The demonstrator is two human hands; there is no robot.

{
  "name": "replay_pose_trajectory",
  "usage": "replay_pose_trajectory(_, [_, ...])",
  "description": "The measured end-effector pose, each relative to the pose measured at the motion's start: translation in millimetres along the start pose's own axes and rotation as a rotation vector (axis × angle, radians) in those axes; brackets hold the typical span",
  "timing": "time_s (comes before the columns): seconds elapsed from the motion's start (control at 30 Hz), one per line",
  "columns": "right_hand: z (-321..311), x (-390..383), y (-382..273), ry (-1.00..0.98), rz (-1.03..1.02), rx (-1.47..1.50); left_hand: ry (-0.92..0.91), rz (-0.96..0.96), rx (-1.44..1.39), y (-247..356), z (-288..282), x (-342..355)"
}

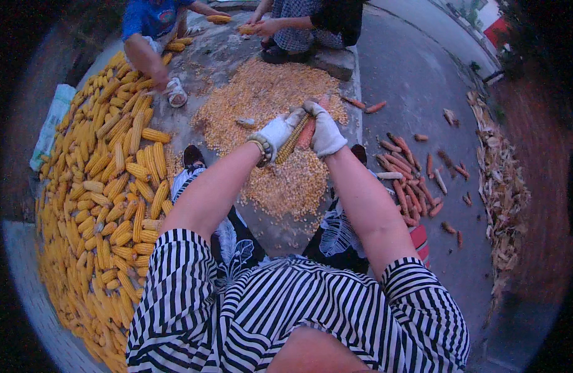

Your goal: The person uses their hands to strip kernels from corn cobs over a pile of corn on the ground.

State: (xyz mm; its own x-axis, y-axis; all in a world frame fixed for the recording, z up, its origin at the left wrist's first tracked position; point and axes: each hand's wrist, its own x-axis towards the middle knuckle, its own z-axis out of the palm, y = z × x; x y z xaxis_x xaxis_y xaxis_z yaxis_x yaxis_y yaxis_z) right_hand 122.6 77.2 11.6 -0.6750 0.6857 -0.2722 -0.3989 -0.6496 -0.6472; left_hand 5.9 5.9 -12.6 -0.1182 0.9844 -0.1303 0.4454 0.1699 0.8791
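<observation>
My left hand [278, 133], in a pale work glove, is closed around a partly stripped ear of corn [290, 145]. My right hand [327, 133], gloved too, grips a bare reddish corn cob [306, 135]. Cob and ear lie side by side, pressed together between my hands; the fingertips are partly hidden. Under and beyond them spreads a heap of loose corn kernels [255, 90], with more kernels [286, 186] between my feet.
Whole yellow ears [115, 205] are piled along my left. Stripped cobs [406, 177] lie scattered on the pavement to my right, with dry husks [501, 186] farther out. Two people sit across from me, a blue sleeve [137, 22] at left, one hand [268, 26] holding an ear.
</observation>
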Motion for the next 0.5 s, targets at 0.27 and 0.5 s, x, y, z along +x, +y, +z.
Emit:
replay_pose_trajectory(0.27, [8.8,-16.3,-1.1,-0.074,0.089,0.039,0.18,0.017,-0.166,3.2,8.5,-2.9])
replay_pose_trajectory(0.5, [12.5,-4.4,4.4,-0.124,0.0,-0.064,0.212,-0.117,0.163,-22.7,14.0,22.4])
